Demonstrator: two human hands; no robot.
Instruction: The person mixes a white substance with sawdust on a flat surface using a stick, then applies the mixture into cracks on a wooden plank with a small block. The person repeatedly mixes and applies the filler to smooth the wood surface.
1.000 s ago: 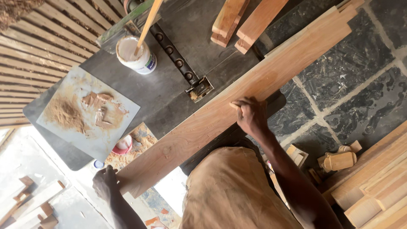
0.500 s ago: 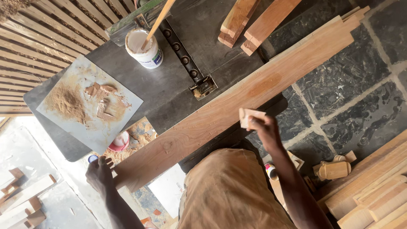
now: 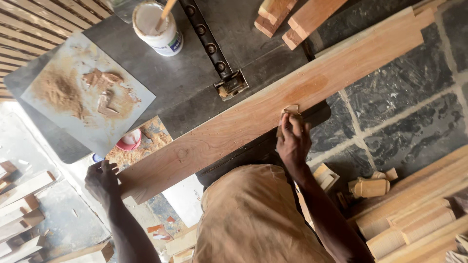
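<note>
Gripping the plank [image 3: 253, 117]: left hand [image 3: 101, 181]; right hand [image 3: 292, 141] around small block [image 3: 291, 111]; white paste tub [image 3: 157, 27], stick inside.

bare dark tabletop [image 3: 195, 83] between glue tub [image 3: 157, 28], plank [image 3: 273, 107]

The plank [image 3: 273, 109] is pale orange-tan with a darker patch. The tabletop [image 3: 195, 78] is dark grey. The tub [image 3: 158, 27] is white. The floor [image 3: 404, 107] is mottled black stone. The shirt [image 3: 253, 219] is tan.

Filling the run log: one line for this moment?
left hand: holds plank end | right hand: presses small pad on plank | glue tub: behind
</note>
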